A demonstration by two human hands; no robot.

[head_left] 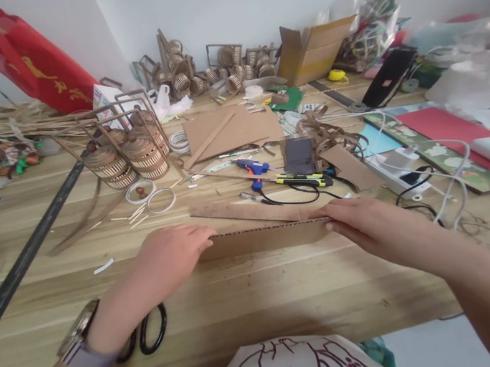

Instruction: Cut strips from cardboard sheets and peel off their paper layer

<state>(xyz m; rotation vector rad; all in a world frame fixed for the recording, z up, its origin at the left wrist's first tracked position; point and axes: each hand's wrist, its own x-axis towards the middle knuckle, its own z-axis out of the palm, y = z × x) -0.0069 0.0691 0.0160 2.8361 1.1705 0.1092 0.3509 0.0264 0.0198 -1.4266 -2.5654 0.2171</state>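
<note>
A strip of corrugated cardboard point(264, 240) stands on its edge on the table in front of me, its fluted edge facing up. My left hand point(178, 249) is closed on its left end, and my right hand point(351, 221) grips the right end between thumb and fingers. Just behind it lies a narrow brown cardboard strip point(250, 213). Partly hidden under my left forearm are the black handles of a pair of scissors point(153, 329). Beyond the strips are a blue glue gun point(252, 168) and a yellow-and-black utility knife point(304, 180).
Lidded bamboo baskets point(145, 153) stand at the left, near white tape rolls point(161, 200). A flat cardboard sheet point(230, 128) lies farther back. To the right are a power strip point(396, 179) with trailing cables and a red sheet point(447, 135). An open carton point(311, 51) stands by the wall.
</note>
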